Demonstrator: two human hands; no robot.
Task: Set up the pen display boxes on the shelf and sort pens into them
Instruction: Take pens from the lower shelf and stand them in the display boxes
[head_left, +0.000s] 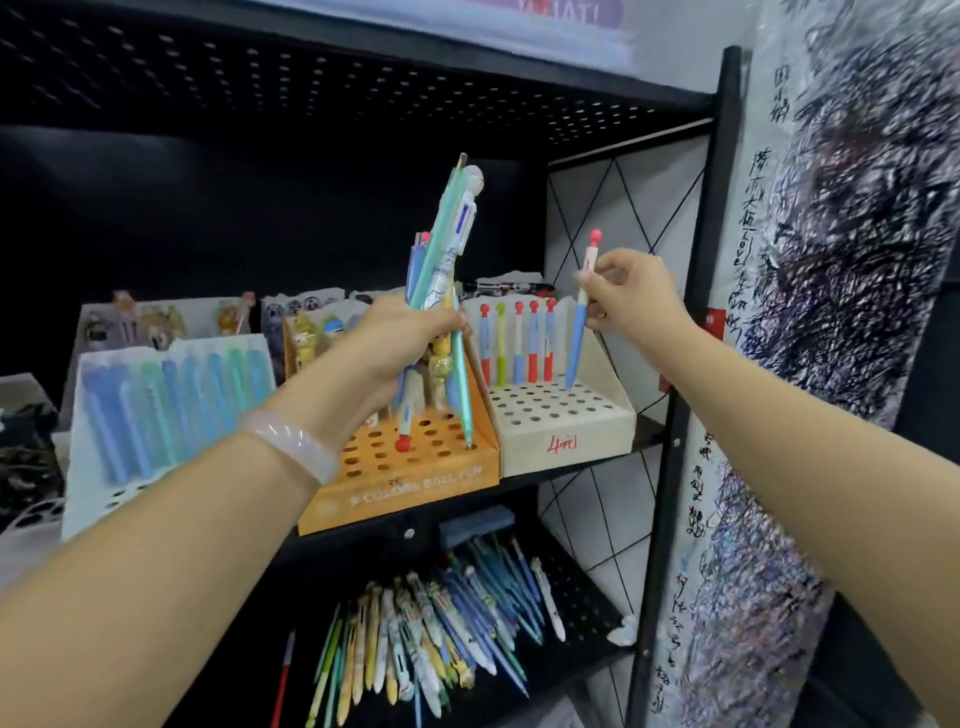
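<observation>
My left hand (402, 340) grips a bunch of several pens (441, 249) that stick up and down out of the fist, above the orange display box (415, 483). My right hand (631, 293) pinches one white-and-blue pen with a red knob (581, 322); its tip sits at a hole in the cream display box (576, 439) at the shelf's right end. Several red-knobbed pens (517, 340) stand along the back row of that box. A pale blue box (98, 467) with blue and green pens (176, 400) stands to the left.
More boxes with figure-topped pens (156, 322) line the back of the black shelf (576, 475). A loose heap of pens (431, 629) lies on the shelf below. The black upright post (675, 415) and a wall hanging with ink writing (831, 312) close off the right.
</observation>
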